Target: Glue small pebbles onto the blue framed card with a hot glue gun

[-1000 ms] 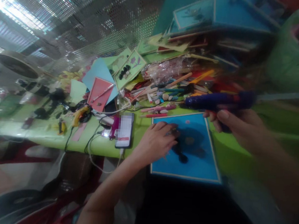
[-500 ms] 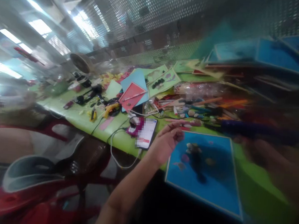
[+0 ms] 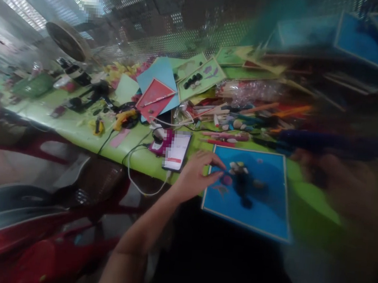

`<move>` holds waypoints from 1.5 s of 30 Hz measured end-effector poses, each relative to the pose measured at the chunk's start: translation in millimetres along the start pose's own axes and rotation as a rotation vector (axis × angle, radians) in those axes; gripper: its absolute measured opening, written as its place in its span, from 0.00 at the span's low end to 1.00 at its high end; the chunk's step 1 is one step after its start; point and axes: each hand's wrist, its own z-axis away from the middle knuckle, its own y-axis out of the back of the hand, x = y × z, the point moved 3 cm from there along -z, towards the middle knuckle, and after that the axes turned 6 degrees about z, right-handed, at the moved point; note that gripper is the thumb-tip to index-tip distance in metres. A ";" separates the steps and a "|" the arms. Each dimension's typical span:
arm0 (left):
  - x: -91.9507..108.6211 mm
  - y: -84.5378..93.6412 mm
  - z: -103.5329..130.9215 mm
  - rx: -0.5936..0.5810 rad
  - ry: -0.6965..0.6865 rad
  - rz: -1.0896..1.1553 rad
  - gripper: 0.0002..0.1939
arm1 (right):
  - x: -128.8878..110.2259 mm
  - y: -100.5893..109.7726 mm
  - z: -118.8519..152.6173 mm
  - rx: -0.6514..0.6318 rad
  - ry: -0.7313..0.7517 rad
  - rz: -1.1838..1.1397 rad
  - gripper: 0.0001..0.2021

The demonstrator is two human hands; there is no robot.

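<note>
1. My hands are well apart. The right hand (image 3: 316, 167), blurred, is closed around a dark blue tool (image 3: 325, 141) near the far right corner of the blue panel (image 3: 269, 216).
2. My left hand (image 3: 195, 174) is by the panel's left edge, thumb and forefinger tips close together; I cannot tell whether anything is pinched between them. A pink piece (image 3: 227, 180) lies just beside those tips.
3. The panel lies at the near edge of the bench (image 3: 136, 159) and seems to reach past it towards me. Pressing on that near side could tip it or make it slide.
4. Pale pebbles (image 3: 239, 167) and dark pieces (image 3: 245, 200) sit towards the panel's middle. I judge that a careless sweep of my fingers could knock any that are loose out of place.
5. The phone (image 3: 179, 151) is left of the panel, its white cable (image 3: 143, 194) looping over the bench's near edge. My forearm could snag that loop and drag the phone off.
6. Red and pink sticks (image 3: 219, 142) lie just beyond the panel's far edge; swinging the tool left could scatter them.
</note>
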 end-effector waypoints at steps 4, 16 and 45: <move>0.4 -18.4 -9.3 -0.137 -0.063 -0.300 0.02 | -3.2 -1.9 -0.8 0.016 -0.027 0.019 0.17; -13.1 -26.0 -28.5 -0.313 -0.056 -0.648 0.05 | -5.8 -5.0 -0.9 -0.013 0.039 0.018 0.22; -7.7 -57.7 -40.8 0.152 0.631 1.384 0.20 | -2.3 -12.1 7.7 -0.113 -0.012 0.217 0.20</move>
